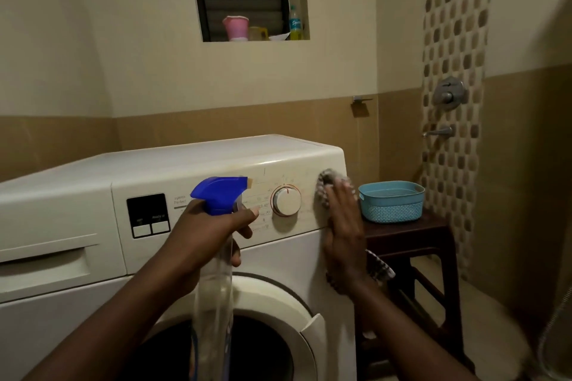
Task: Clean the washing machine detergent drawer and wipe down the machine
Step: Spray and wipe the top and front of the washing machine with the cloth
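So the left hand (213,226) has its fingers wrapped round the neck of a clear spray bottle (213,288), index finger sticking out under the blue trigger head (221,193). It's holding the bottle up in front of the middle of the washing machine (77,182) control panel. The right hand (343,226) is flat, fingers straight, pressing a patterned cloth (325,182) against the right end of that panel, right by the machine's top right corner. A bit of the cloth pokes out above the fingertips and another bit hangs down by the wrist. The dial (286,200) sits between the two hands, just left of the cloth. The detergent drawer (46,257) is over at the panel's left end, pushed in flush and well apart from both hands. The black display (148,215) is between the drawer and the bottle. The round door (278,297) is below, partly hidden behind the bottle. Just beside the machine's right side there's a dark brown stool (411,235) with a blue basket (391,201) on top. Up in the wall niche there's a pink cup (236,28) and a small bottle (295,23).
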A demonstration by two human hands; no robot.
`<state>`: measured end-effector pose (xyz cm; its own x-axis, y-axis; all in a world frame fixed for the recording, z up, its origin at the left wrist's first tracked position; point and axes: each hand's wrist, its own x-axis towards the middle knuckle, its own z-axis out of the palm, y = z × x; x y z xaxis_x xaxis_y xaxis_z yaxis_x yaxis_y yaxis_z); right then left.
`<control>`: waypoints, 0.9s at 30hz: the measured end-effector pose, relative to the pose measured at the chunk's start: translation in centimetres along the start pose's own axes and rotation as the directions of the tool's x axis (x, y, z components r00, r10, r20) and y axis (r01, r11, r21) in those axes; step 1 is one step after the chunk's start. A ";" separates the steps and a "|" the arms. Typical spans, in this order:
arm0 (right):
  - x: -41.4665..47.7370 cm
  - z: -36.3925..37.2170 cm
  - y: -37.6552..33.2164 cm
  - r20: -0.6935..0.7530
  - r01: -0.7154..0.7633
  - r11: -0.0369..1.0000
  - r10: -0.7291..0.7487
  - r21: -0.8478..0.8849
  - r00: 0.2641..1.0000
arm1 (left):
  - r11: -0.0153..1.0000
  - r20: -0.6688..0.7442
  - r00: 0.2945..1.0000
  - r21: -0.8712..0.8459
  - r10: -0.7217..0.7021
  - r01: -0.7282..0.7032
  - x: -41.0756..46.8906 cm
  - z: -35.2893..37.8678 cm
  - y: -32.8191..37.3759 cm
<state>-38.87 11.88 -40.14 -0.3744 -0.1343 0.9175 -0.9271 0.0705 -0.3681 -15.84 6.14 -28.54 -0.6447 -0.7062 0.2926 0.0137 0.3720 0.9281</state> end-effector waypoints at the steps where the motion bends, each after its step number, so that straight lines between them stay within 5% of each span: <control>1: 0.8 0.0 0.4 -0.054 -0.081 0.997 0.081 0.009 0.995 | 1.000 -0.004 1.000 0.004 -0.002 0.002 0.0 -0.1 -0.1; 3: 2.6 0.0 0.2 -0.120 -0.170 0.985 0.173 0.035 0.978 | 1.000 -0.007 1.000 0.003 -0.021 0.021 0.1 -0.4 -0.4; 9: 7.9 -0.5 -3.9 -0.091 -0.113 0.985 0.126 0.130 0.988 | 0.998 -0.032 0.998 -0.040 -0.054 0.053 0.1 -0.8 -1.2; 12: 8.4 0.5 -8.8 0.065 0.057 0.977 -0.071 0.204 0.995 | 0.998 -0.046 0.998 -0.042 -0.038 0.036 0.0 -1.5 -1.3; 15: 6.6 1.3 -10.7 0.228 0.259 0.950 -0.294 0.174 0.928 | 0.999 -0.059 0.997 -0.031 -0.040 0.038 -0.5 -2.4 -1.4; 20: 3.5 0.5 -7.7 0.223 0.508 0.861 -0.499 0.018 0.837 | 0.997 -0.107 0.991 -0.027 -0.079 0.076 -0.8 -4.1 -2.2; 24: 5.9 -0.7 -5.1 -0.002 0.077 0.997 -0.077 0.016 0.997 | 0.997 -0.118 0.990 -0.026 -0.079 0.076 -0.8 -5.1 -3.0; 27: 5.9 -0.7 -2.8 -0.126 -0.173 0.984 0.177 0.039 0.976 | 0.995 -0.121 0.988 -0.037 -0.099 0.095 -1.4 -5.9 -3.6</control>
<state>-38.42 11.57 -33.61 -0.5272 0.0061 0.8497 -0.8483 0.0539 -0.5268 -10.53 2.23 -30.94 -0.5457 -0.8073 0.2249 -0.0191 0.2803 0.9597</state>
